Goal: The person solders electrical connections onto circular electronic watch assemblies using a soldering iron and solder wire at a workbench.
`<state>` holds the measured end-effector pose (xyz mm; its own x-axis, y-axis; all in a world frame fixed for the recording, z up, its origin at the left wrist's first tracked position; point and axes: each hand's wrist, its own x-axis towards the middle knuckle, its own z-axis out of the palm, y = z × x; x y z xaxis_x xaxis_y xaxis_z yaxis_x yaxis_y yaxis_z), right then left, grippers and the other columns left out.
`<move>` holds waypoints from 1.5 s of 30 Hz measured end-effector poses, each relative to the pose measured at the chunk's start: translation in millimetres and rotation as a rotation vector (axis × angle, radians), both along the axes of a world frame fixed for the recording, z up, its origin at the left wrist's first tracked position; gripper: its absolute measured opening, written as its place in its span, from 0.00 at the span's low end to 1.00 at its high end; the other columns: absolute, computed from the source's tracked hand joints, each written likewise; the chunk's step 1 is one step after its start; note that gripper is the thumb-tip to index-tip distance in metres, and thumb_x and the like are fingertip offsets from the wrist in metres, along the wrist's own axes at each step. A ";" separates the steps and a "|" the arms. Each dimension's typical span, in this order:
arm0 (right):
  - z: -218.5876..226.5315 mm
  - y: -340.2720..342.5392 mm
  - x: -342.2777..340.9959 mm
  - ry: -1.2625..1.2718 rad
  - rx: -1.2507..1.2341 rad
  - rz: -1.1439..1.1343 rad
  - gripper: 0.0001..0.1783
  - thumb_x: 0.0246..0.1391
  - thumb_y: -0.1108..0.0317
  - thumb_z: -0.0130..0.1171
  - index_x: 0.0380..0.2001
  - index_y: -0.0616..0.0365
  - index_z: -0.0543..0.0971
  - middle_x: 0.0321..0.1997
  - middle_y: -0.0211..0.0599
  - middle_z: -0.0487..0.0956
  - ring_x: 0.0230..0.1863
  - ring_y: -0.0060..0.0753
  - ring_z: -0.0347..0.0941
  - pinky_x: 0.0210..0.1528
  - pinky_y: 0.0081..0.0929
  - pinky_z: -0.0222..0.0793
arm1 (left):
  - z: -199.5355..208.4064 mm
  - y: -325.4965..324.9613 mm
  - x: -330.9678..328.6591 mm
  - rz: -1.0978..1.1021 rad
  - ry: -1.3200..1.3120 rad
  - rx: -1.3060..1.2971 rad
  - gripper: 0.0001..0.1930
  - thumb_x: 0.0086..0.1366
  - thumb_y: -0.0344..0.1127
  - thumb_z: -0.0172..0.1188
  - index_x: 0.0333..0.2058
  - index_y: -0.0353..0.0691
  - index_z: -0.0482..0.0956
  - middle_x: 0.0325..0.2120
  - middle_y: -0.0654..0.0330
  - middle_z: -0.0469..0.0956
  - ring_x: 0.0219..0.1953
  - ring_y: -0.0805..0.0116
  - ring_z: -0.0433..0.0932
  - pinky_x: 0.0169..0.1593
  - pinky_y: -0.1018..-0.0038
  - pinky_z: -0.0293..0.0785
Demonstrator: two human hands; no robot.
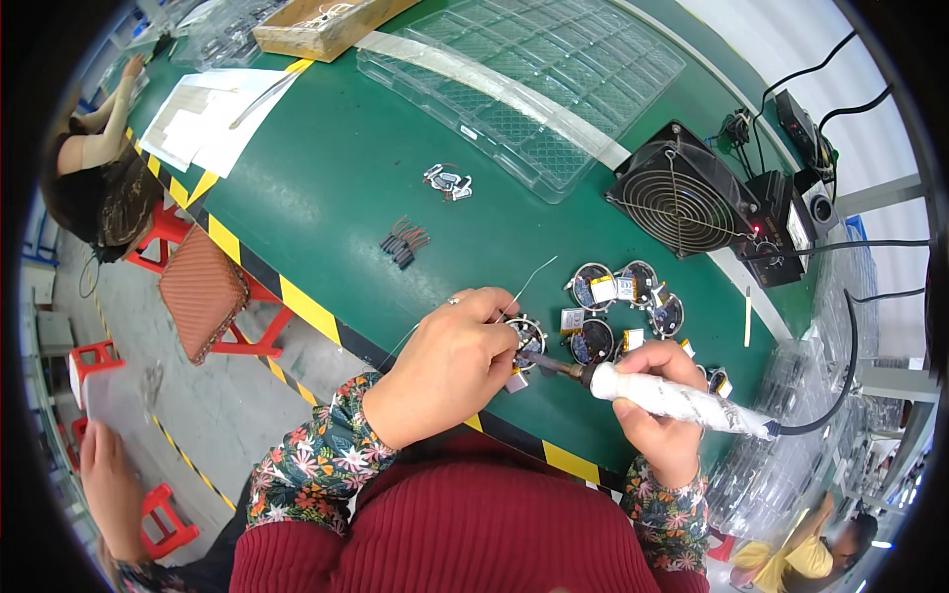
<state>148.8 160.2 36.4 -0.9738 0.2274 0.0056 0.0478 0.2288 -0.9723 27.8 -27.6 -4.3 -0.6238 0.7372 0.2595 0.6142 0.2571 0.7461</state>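
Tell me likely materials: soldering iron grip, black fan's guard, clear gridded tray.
Soldering iron grip: white outer wrap, probably plastic film or tape; creased, with grey smudges.
Fan guard: probably metal wire; thin concentric rings with a dull sheen.
Gridded tray: likely clear, glossy plastic; green tabletop shows through, edges catch glare.

Black fan (680, 203), cushioned stool (204, 295), wooden box (289, 43) with perhaps white wires (326, 15)
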 end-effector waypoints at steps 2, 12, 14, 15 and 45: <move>0.1 0.3 0.9 0.011 -0.011 -0.018 0.14 0.39 0.77 0.59 0.33 0.62 0.71 0.29 0.31 0.75 0.29 0.17 0.69 0.32 0.16 0.66 | -0.1 0.1 0.1 -0.003 -0.006 -0.001 0.01 0.44 0.22 0.58 0.19 0.32 0.75 0.34 0.51 0.73 0.32 0.55 0.74 0.36 0.65 0.73; 1.2 1.6 1.1 -0.008 -0.031 -0.036 0.13 0.39 0.77 0.58 0.33 0.62 0.71 0.29 0.31 0.74 0.28 0.16 0.69 0.32 0.15 0.65 | -1.8 0.1 -0.1 0.003 0.017 0.017 0.01 0.44 0.22 0.58 0.18 0.31 0.74 0.34 0.50 0.73 0.31 0.56 0.74 0.37 0.65 0.73; 1.7 0.9 0.4 -0.014 -0.043 -0.044 0.13 0.39 0.77 0.58 0.33 0.62 0.71 0.29 0.31 0.74 0.28 0.16 0.69 0.31 0.15 0.65 | -2.4 -0.1 -0.3 -0.001 0.014 0.018 0.01 0.44 0.22 0.58 0.18 0.31 0.74 0.34 0.50 0.73 0.31 0.56 0.74 0.37 0.65 0.72; 1.7 0.8 -0.1 -0.001 -0.029 -0.046 0.13 0.39 0.77 0.58 0.33 0.63 0.71 0.29 0.31 0.74 0.28 0.16 0.69 0.31 0.15 0.65 | -2.6 -0.1 -0.5 -0.003 0.019 0.017 0.01 0.44 0.22 0.58 0.18 0.32 0.74 0.34 0.50 0.73 0.31 0.56 0.74 0.37 0.65 0.72; 13.2 36.5 28.2 0.309 -0.124 -0.463 0.18 0.38 0.67 0.59 0.34 0.64 0.70 0.30 0.29 0.71 0.28 0.16 0.64 0.31 0.13 0.59 | -6.4 -3.2 -2.2 -0.161 -0.021 0.073 0.21 0.41 0.25 0.66 0.36 0.40 0.71 0.44 0.55 0.73 0.40 0.57 0.73 0.46 0.66 0.67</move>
<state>177.0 196.7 49.6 -0.7298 0.6471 0.2208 -0.1751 0.1353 -0.9752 25.6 -30.8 -10.7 -0.5048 0.8077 0.3045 0.6272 0.1008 0.7723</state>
